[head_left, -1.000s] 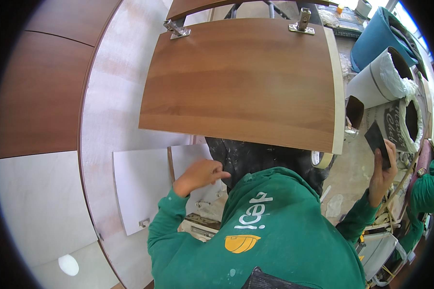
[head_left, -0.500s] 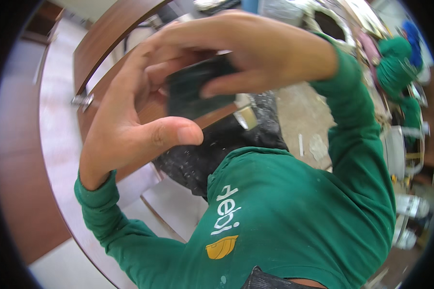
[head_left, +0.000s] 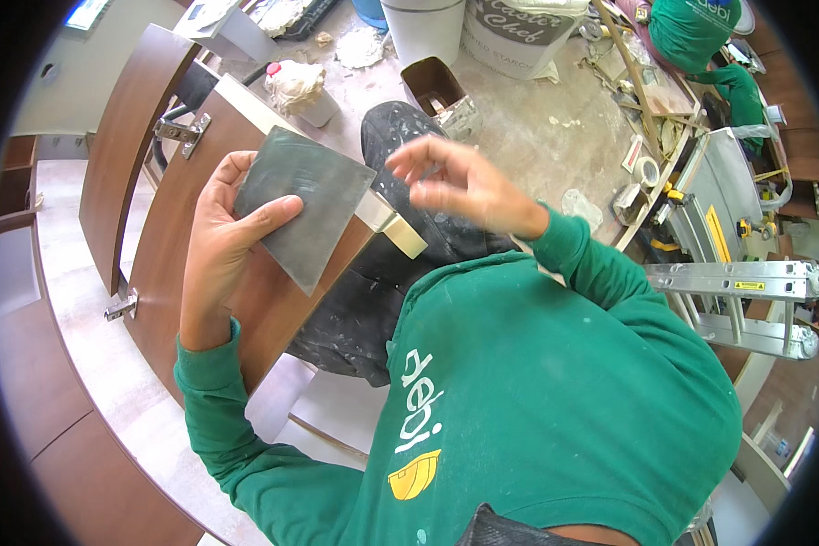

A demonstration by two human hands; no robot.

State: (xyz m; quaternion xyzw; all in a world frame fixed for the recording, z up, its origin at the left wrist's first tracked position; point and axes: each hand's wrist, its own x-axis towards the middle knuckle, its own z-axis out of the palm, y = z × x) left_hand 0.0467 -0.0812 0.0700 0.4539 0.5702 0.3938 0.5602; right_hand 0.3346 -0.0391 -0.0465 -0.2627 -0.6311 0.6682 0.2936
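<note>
My left hand [head_left: 223,223] grips a dark grey, flat, roughly square sheet [head_left: 309,214] by its left side, thumb on top and fingers behind. Its face shows faint scuffs and streaks; I cannot tell its material. Apart from the sheet, just to its right, my right hand [head_left: 455,187] is raised with nothing in it, its fingers apart and slightly blurred. Beneath the sheet lies a brown wood-grain door panel [head_left: 177,264] with metal hinges [head_left: 191,135]. A pale yellow block-like piece [head_left: 405,238] sits at the panel's right edge, over my dark trousers.
A second brown panel [head_left: 123,146] stands at the left. Ahead are an open brown tin [head_left: 435,86], white buckets [head_left: 420,36] and a bag-covered container [head_left: 296,91]. On the right are a metal ladder [head_left: 737,280], a tape roll [head_left: 646,171] and another person in green [head_left: 692,32].
My hands have drawn apart: the right has let go of the dark sheet and moved down and right. The left keeps the sheet, now lower and flatter to view.
</note>
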